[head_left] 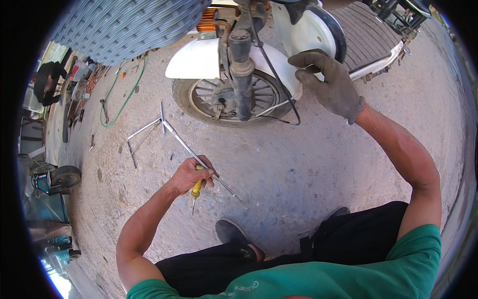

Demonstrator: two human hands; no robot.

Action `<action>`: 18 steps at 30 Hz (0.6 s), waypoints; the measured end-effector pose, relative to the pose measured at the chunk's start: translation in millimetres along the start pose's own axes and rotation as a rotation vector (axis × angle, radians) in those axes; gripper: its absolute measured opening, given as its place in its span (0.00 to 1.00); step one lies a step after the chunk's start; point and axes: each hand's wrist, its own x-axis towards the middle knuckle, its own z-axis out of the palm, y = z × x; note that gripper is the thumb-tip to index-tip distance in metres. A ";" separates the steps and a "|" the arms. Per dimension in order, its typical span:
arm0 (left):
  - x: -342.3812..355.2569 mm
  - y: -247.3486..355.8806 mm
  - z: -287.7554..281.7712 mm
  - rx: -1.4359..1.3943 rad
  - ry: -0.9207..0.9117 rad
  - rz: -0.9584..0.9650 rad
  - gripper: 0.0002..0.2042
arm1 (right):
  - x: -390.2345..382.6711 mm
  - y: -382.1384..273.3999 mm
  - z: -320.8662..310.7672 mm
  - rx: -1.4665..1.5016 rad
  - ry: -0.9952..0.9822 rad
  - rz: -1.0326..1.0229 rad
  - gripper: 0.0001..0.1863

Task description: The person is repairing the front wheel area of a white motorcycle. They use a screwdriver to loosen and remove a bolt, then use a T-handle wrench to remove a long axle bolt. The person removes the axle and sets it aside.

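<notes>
My bare left hand (pixel 191 176) is closed around a yellow-handled screwdriver (pixel 197 185), its thin blade pointing down. A long silver metal rod (pixel 183 143) with a thicker far end also runs through that grip. My right hand (pixel 332 84), in a grey work glove, is raised beside the front of a three-wheeled vehicle, fingers and thumb curved apart with nothing visible between them. Left of it are the white front fender (pixel 194 60), the spoked front wheel (pixel 204 97), a dark fork leg (pixel 242 74) and a black cable (pixel 271 65). Whether the glove touches the white bodywork, I cannot tell.
Silver metal rods (pixel 144 128) lie on the concrete near the rod's far end. A green hose (pixel 130 94) curves over the ground at left. A grey woven basket (pixel 129 30) overhangs the wheel. Another person (pixel 49 82) and a small wheeled machine (pixel 62 177) are at far left.
</notes>
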 end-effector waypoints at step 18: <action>39.5 160.4 190.9 -0.099 -0.290 0.519 0.04 | -167.4 19.5 -58.9 -0.059 -0.516 -0.069 0.41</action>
